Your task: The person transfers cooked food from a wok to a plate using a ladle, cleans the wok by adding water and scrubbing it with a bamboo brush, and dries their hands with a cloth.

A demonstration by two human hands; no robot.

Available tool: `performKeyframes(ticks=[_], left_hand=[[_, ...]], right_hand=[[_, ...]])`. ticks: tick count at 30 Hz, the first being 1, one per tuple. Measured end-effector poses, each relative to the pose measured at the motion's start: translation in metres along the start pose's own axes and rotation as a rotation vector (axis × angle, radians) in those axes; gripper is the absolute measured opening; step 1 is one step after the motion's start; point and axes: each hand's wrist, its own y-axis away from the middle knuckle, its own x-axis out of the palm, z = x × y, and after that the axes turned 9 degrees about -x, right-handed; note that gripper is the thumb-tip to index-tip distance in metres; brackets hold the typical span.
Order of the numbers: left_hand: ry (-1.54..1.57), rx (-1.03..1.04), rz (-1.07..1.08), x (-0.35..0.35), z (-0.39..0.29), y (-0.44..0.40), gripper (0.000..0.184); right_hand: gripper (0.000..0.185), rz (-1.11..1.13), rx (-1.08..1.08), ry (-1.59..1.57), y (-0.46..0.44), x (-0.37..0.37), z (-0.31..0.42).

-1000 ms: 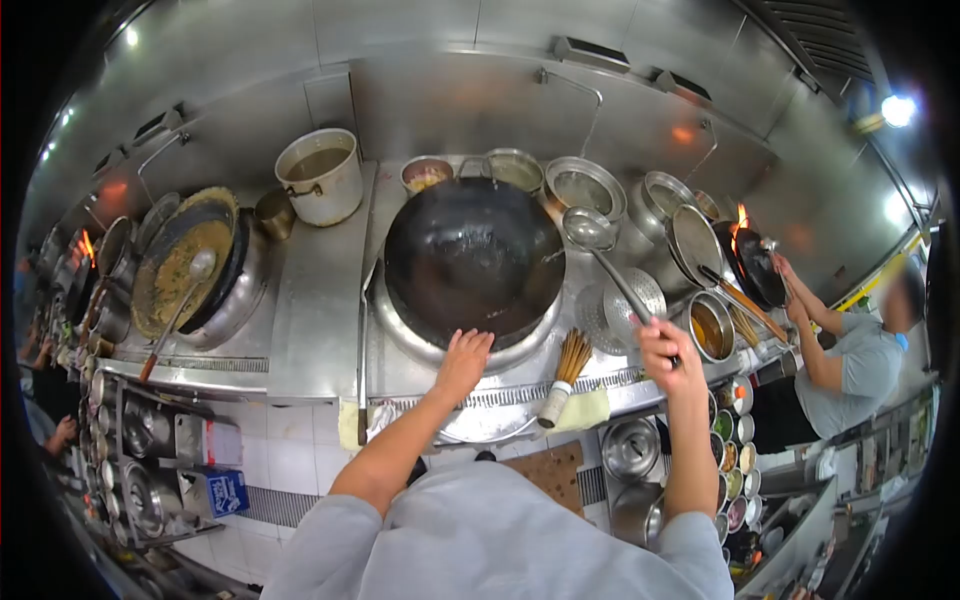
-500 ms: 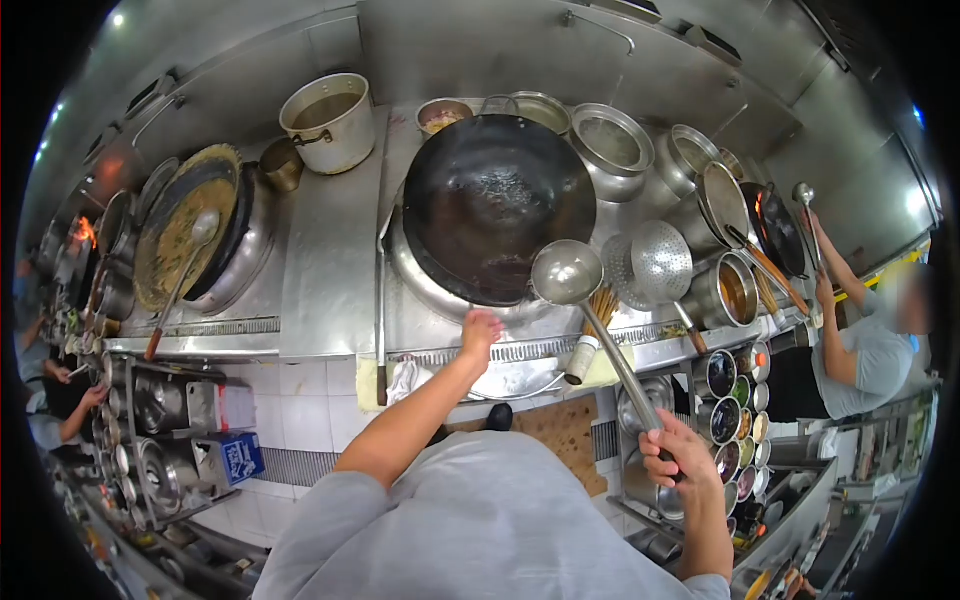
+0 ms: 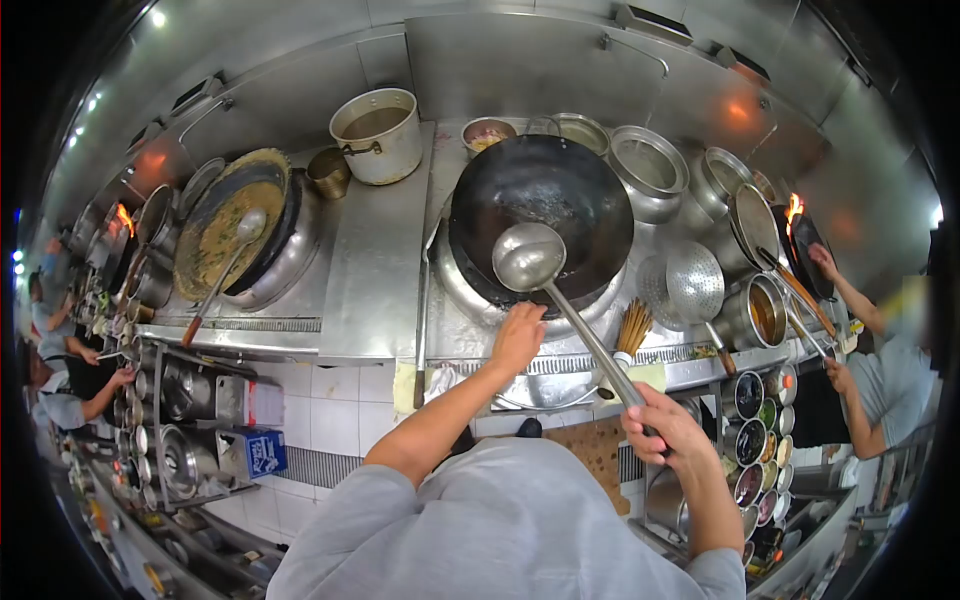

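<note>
Over the wok, the ladle slants diagonally forward-left.

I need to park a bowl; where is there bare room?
Steel counter, in front of the tall pot, between the left wok and middle wok. Crowded: right of the middle wok, with skimmer, brush and saucepan.

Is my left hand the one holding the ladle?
No, your right hand grips the ladle, while your left hand is at the near rim of the wok.

Black wok — silvery ladle, blue-and-white box
</note>
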Motion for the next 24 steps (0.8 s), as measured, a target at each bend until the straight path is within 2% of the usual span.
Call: performKeyframes(ticks=[1,3,5,7,9,11,12,13,14,15,17,18,19,21,22,23,24], left_hand=[[-0.001,0.002,-0.007,-0.001,-0.004,-0.003,0.023],[-0.176,-0.031,0.181,-0.004,-0.013,-0.011,0.022],[-0.233,0.009,0.148,-0.003,-0.013,-0.016,0.019],[-0.189,0.175,0.078,-0.008,-0.013,-0.017,0.013],[-0.146,0.184,0.142,-0.015,-0.018,-0.020,0.017],[0.040,0.035,0.260,-0.012,-0.018,-0.021,0.018],[0.084,0.073,0.239,-0.019,-0.027,-0.019,0.009],[-0.061,0.159,0.169,-0.021,-0.028,-0.019,0.011],[-0.132,0.170,0.186,-0.029,-0.032,-0.015,0.014],[-0.123,0.172,0.171,-0.029,-0.029,-0.013,0.016],[-0.145,0.148,0.191,-0.022,-0.027,-0.018,0.019],[-0.148,0.159,0.203,-0.015,-0.023,-0.023,0.020],[-0.128,0.151,0.188,-0.010,-0.020,-0.026,0.021],[-0.188,0.139,0.200,-0.010,-0.025,-0.022,0.019],[-0.185,0.150,0.212,-0.005,-0.027,-0.022,0.019],[-0.183,0.129,0.211,-0.002,-0.026,-0.022,0.015],[-0.185,0.104,0.205,-0.002,-0.024,-0.021,0.012]], right_hand=[[0.035,0.021,-0.013,0.029,-0.015,0.000,0.000],[0.032,0.075,-0.061,0.074,-0.049,0.004,0.003],[0.029,0.105,-0.108,0.063,-0.088,0.005,0.001],[0.026,0.125,-0.161,-0.002,-0.129,0.008,-0.005],[0.021,0.225,-0.224,-0.061,-0.183,-0.004,-0.014],[0.018,0.142,-0.260,-0.133,-0.211,-0.001,-0.014],[0.019,0.051,-0.321,0.034,-0.217,0.001,-0.013],[0.020,-0.043,-0.378,0.206,-0.221,-0.001,-0.009],[0.039,-0.181,-0.415,0.507,-0.233,-0.018,-0.011],[0.039,-0.213,-0.424,0.502,-0.242,-0.038,-0.016],[0.061,-0.616,-0.758,1.465,-0.240,-0.077,-0.028],[0.072,-0.603,-0.581,1.376,-0.211,-0.073,-0.008],[0.071,-0.688,-0.661,1.380,-0.205,-0.090,-0.009],[0.072,-0.756,-0.595,1.204,-0.201,-0.115,-0.013],[0.074,-0.818,-0.680,1.179,-0.202,-0.127,-0.025],[0.074,-0.825,-0.676,1.171,-0.201,-0.141,-0.036],[0.073,-0.861,-0.643,1.034,-0.194,-0.151,-0.042]])
